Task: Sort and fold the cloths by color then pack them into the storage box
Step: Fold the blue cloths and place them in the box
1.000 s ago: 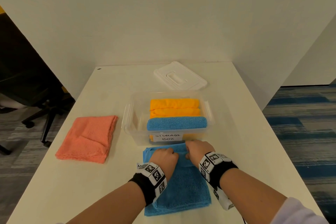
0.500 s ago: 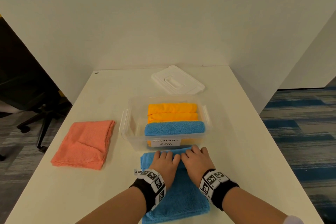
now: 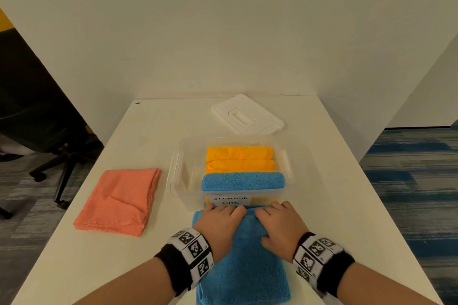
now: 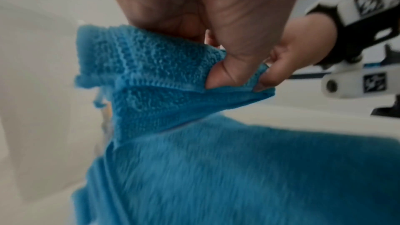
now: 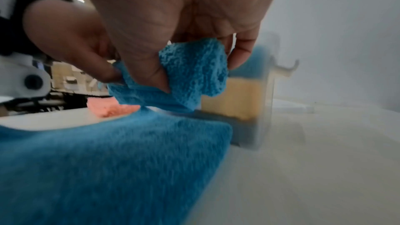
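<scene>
- Blue cloth (image 3: 244, 262) lies on the desk (image 3: 322, 193) under both your hands, its long axis running from the storage box (image 3: 176, 181) back toward your wrists
- Your left hand (image 3: 218, 226) and right hand (image 3: 278, 225) each pinch its far edge, thumb under and fingers curled over, equally near, the start of a roll toward you
- Box stands just beyond your fingertips, lid (image 3: 246, 115) off behind it, pink cloth (image 3: 119, 202) well to your left; white walls close in the desk's far end

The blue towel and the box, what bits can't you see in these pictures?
- Blue towel: its near edge is cut off by the bottom of the head view; its far edge hides under the left hand and right hand.
- Storage box: its label's top word is half hidden in the head view; blurred in the right wrist view.
- Orange cloths: the rolled blue cloth hides how many.
</scene>
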A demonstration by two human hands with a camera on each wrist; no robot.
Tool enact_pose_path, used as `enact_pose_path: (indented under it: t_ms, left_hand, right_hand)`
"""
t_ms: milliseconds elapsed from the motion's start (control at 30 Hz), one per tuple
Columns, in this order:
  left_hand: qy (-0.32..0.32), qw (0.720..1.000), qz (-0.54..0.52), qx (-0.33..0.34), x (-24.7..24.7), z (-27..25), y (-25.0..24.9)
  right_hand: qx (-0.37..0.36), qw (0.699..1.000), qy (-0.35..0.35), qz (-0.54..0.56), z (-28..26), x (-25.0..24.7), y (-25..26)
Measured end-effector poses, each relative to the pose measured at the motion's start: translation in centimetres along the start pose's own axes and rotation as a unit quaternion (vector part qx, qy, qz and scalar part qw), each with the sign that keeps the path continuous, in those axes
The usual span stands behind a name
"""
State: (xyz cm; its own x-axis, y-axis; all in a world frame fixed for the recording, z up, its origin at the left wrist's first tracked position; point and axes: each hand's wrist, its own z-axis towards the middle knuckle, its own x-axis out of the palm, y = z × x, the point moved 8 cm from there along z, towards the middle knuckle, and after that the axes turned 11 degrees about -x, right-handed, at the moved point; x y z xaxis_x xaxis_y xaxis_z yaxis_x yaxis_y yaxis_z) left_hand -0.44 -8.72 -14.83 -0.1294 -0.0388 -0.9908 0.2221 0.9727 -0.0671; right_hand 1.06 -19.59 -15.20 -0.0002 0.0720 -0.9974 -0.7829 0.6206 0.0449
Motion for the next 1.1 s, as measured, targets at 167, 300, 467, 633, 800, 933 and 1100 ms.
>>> enact_pose_path:
  t_ms: [167,300,467,633,800,933,1100]
  left_hand:
    - [-0.058,0.995,-0.073,0.045,-6.1,-1.0,0.0]
    - [-0.131,0.987,-0.076,0.061,-10.3,1.3,0.9]
    - [-0.157,0.985,-0.048,0.049,-11.8,5.8,1.9]
    - [-0.064,0.994,0.091,0.010,-9.7,9.4,2.6]
    - [0.035,0.991,0.128,0.003,-7.9,10.6,2.3]
    - [0.098,0.995,0.020,-0.007,-6.5,10.9,3.2]
    - [0.095,0.995,-0.005,-0.002,-5.0,9.3,3.9]
  right_hand:
    - [-0.041,0.995,-0.090,-0.008,0.2,-6.0,-0.8]
    - [-0.018,0.995,-0.098,0.012,2.6,-9.6,-3.2]
    - [0.025,0.996,-0.081,-0.029,6.1,-11.1,-6.4]
    - [0.066,0.996,-0.021,-0.064,8.6,-8.9,-8.4]
    - [0.070,0.994,0.003,-0.085,9.6,-6.6,-8.9]
    - [0.066,0.993,0.052,-0.086,9.3,-5.1,-9.2]
    - [0.078,0.990,0.106,-0.057,9.1,-4.2,-9.4]
